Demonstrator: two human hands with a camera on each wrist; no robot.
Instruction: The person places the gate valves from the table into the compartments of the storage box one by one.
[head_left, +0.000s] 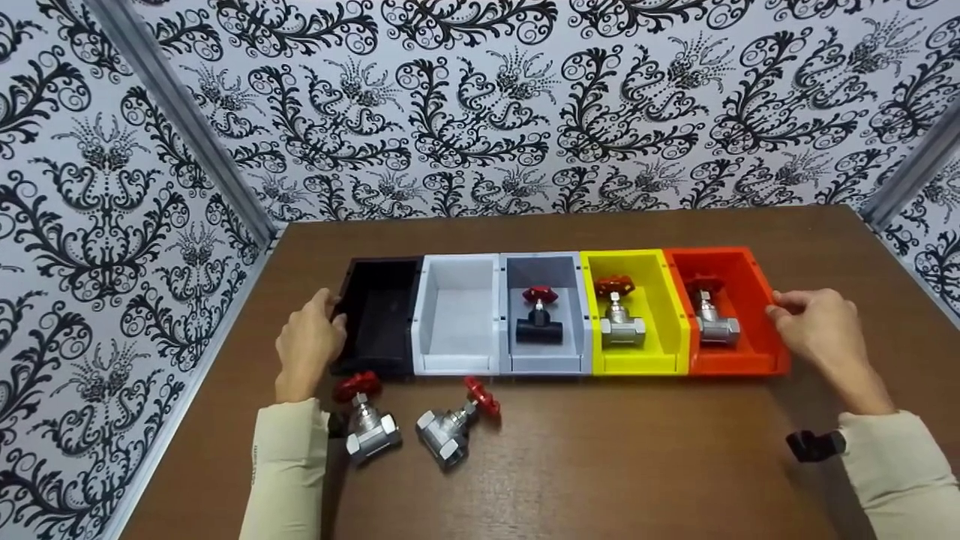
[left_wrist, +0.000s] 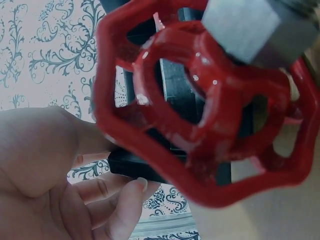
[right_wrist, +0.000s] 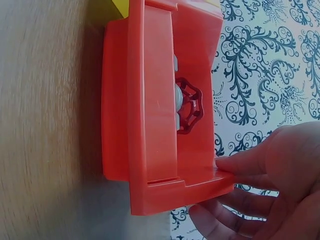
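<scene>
My left hand (head_left: 309,337) grips the outer side wall of the black bin (head_left: 379,304) at the left end of a row of joined bins. At the other end, my right hand (right_wrist: 270,185) pinches the side rim of the red-orange bin (right_wrist: 155,100) between thumb and fingers. A silver valve with a red handwheel (right_wrist: 190,106) lies inside that bin. Close by my left wrist, a silver valve (head_left: 369,427) rests on the table; its red handwheel (left_wrist: 200,100) covers part of the black bin in the left wrist view. Another silver valve (head_left: 446,433) lies to its right.
Between the end bins stand a white bin (head_left: 460,311), a grey bin (head_left: 525,270) with a black valve (head_left: 540,330), and a yellow bin (head_left: 660,345) with a silver valve (head_left: 621,328). Patterned walls (head_left: 480,112) border the brown table (head_left: 600,450) at the back and sides.
</scene>
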